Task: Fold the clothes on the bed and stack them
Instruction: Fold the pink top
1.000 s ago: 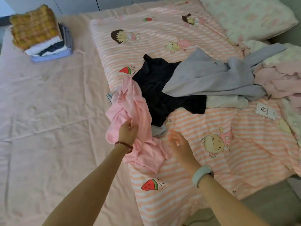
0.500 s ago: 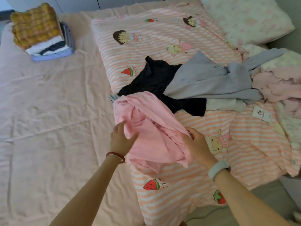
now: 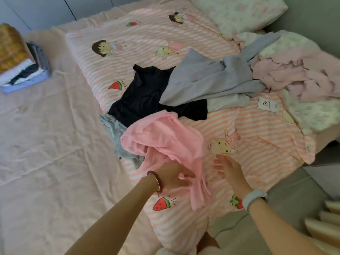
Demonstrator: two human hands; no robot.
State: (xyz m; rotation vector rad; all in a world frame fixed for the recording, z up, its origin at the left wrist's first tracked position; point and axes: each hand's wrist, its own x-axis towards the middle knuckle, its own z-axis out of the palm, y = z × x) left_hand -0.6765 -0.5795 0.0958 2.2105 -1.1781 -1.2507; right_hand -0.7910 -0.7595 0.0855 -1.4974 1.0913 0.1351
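Note:
A crumpled pink garment (image 3: pixel 165 138) lies near the bed's front edge on the striped cartoon quilt (image 3: pixel 257 144). My left hand (image 3: pixel 173 175) pinches its lower hem, which hangs down past my fingers. My right hand (image 3: pixel 228 170) hovers just to the right of the hem, fingers spread, holding nothing. Behind the pink garment lie a black top (image 3: pixel 145 98), a grey garment (image 3: pixel 211 80) partly over it, and a small light-blue piece (image 3: pixel 114 131) under the pink one's left side. A stack of folded clothes (image 3: pixel 20 65) sits at the far left.
A heap of pale pink and floral fabric (image 3: pixel 301 78) fills the right side, with a pillow (image 3: pixel 237 13) at the back. The plain pink sheet (image 3: pixel 46 144) spreads over the left half. The bed's edge and grey floor (image 3: pixel 287 196) are at the lower right.
My right hand has let go of the pink garment and opened beside it. The garment has dropped lower on the quilt, and my left hand now holds its hem nearer the bed's edge.

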